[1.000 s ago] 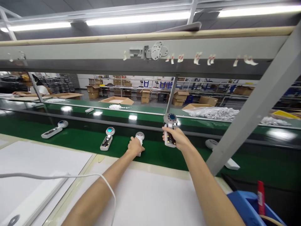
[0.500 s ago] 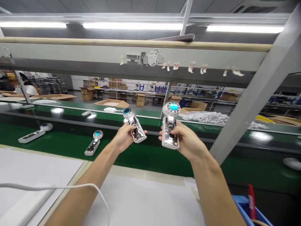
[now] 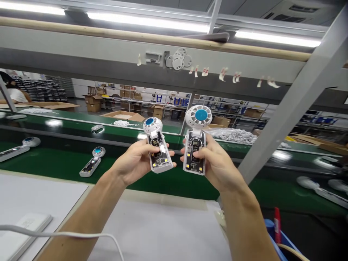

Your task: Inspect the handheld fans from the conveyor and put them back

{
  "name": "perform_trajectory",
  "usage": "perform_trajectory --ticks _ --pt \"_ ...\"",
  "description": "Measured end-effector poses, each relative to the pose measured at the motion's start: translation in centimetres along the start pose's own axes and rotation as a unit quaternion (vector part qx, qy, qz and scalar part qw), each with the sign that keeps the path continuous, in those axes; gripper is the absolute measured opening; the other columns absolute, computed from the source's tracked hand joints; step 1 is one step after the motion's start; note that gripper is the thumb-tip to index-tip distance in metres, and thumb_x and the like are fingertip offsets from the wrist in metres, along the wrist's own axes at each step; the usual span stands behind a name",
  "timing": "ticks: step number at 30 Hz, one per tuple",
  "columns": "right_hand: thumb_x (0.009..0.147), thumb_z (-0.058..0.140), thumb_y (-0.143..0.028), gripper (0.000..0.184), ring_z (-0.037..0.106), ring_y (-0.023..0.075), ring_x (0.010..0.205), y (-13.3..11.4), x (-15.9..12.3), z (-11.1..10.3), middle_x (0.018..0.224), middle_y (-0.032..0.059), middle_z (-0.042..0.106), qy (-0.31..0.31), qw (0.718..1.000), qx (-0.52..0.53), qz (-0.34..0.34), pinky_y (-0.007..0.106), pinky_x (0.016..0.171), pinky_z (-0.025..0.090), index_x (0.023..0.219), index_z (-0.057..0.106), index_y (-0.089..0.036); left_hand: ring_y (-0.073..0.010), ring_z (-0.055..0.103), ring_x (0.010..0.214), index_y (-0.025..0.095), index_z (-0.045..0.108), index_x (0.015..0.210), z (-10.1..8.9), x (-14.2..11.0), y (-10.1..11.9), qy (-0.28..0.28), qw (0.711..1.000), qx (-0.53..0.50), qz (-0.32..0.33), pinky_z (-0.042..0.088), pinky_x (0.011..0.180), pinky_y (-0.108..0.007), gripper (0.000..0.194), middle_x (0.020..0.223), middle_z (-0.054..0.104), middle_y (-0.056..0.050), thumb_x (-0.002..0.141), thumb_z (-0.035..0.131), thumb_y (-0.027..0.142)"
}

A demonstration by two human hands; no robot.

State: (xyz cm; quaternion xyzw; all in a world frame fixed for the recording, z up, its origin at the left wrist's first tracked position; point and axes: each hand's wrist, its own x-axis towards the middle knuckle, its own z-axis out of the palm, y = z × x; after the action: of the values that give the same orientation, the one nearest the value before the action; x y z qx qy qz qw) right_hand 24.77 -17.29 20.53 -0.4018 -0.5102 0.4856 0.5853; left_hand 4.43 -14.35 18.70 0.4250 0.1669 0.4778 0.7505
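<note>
Head view, near to far: white bench (image 3: 160, 232); left hand (image 3: 137, 163) grasping a clear-cased handheld device (image 3: 159, 154), right hand (image 3: 217, 163) grasping a second clear-cased device (image 3: 194, 152), both upright and just apart, above a green conveyor belt (image 3: 174, 185) carrying a similar device (image 3: 91, 166); cardboard boxes (image 3: 94, 107) beyond.

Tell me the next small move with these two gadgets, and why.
Probably turn both over. The left gadget in the left hand and the right gadget in the right hand both show only their clear sides, so turning them would likely bring their unseen faces into view.
</note>
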Motion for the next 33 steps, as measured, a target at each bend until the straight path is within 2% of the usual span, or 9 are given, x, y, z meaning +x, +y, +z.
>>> perform_trajectory --ticks 5,8,11,13,17,22,29,33 --pt "0.063 0.070 -0.018 0.086 0.071 0.0204 0.070 0.3 0.1 -0.2 0.084 -0.0010 0.071 -0.039 0.999 0.001 -0.028 0.029 0.059 0.058 0.141 0.033 -0.027 -0.0326 0.067 0.101 0.017 0.047 0.123 0.0 -0.3 -0.2 -0.007 0.990 0.130 0.050 0.062 0.076 -0.042 0.051 0.116 0.063 -0.013 0.079 0.072 0.012" --pt "0.065 0.068 -0.016 0.086 0.071 0.0195 0.074 0.6 0.2 -0.1 0.093 -0.0010 0.071 -0.051 0.996 0.003 -0.071 0.029 0.062 0.058 0.142 0.034 -0.031 -0.0280 0.067 0.100 0.023 0.037 0.131 -0.2 -0.5 -0.2 -0.032 0.977 0.191 0.095 0.060 0.078 -0.036 0.062 0.113 0.063 -0.008 0.080 0.071 0.013" --pt "0.065 0.068 -0.014 0.084 0.071 0.0204 0.085 0.6 0.0 0.2 0.105 0.0003 0.069 -0.038 0.994 -0.003 -0.098 0.030 0.068 0.059 0.141 0.037 -0.031 -0.0237 0.066 0.098 0.026 0.031 0.137 -0.4 -0.6 -0.2 -0.072 0.966 0.220 0.116 0.056 0.086 -0.036 0.065 0.114 0.061 -0.007 0.085 0.068 0.015" --pt "0.066 0.068 -0.014 0.085 0.070 0.0222 0.092 0.5 -0.3 0.4 0.105 0.0008 0.068 -0.036 0.994 -0.011 -0.102 0.032 0.072 0.060 0.142 0.035 -0.032 -0.0222 0.066 0.095 0.025 0.029 0.139 -0.5 -0.6 -0.1 -0.086 0.963 0.230 0.114 0.055 0.087 -0.036 0.066 0.115 0.061 -0.007 0.087 0.067 0.016" --pt "0.070 0.069 -0.014 0.088 0.069 0.0250 0.098 0.5 -0.6 0.4 0.102 0.0009 0.067 -0.043 0.994 -0.018 -0.102 0.037 0.077 0.061 0.146 0.029 -0.033 -0.0215 0.066 0.092 0.025 0.027 0.141 -0.4 -0.7 0.1 -0.094 0.962 0.230 0.113 0.054 0.086 -0.035 0.068 0.114 0.061 -0.008 0.087 0.067 0.015" --pt "0.073 0.068 -0.013 0.086 0.068 0.0264 0.104 1.0 -0.3 0.4 0.107 0.0029 0.067 -0.071 0.992 -0.005 -0.101 0.037 0.077 0.062 0.147 0.028 -0.033 -0.0229 0.066 0.096 0.022 0.028 0.139 -0.1 -1.0 0.4 -0.091 0.964 0.223 0.115 0.053 0.086 -0.035 0.066 0.119 0.060 -0.011 0.087 0.067 0.015" --pt "0.074 0.065 -0.010 0.078 0.068 0.0242 0.102 1.7 0.2 0.6 0.101 0.0018 0.069 -0.102 0.990 0.014 -0.095 0.034 0.074 0.062 0.142 0.033 -0.033 -0.0220 0.067 0.091 0.020 0.029 0.139 -0.4 -1.0 0.6 -0.090 0.960 0.234 0.125 0.052 0.085 -0.035 0.063 0.110 0.064 -0.010 0.089 0.066 0.014" --pt "0.075 0.064 -0.010 0.074 0.071 0.0217 0.090 1.8 0.3 0.6 0.099 0.0018 0.070 -0.110 0.990 0.022 -0.086 0.033 0.071 0.061 0.139 0.035 -0.032 -0.0208 0.066 0.090 0.020 0.030 0.138 -0.3 -1.0 0.6 -0.087 0.962 0.230 0.120 0.052 0.083 -0.033 0.062 0.106 0.065 -0.009 0.088 0.065 0.011"
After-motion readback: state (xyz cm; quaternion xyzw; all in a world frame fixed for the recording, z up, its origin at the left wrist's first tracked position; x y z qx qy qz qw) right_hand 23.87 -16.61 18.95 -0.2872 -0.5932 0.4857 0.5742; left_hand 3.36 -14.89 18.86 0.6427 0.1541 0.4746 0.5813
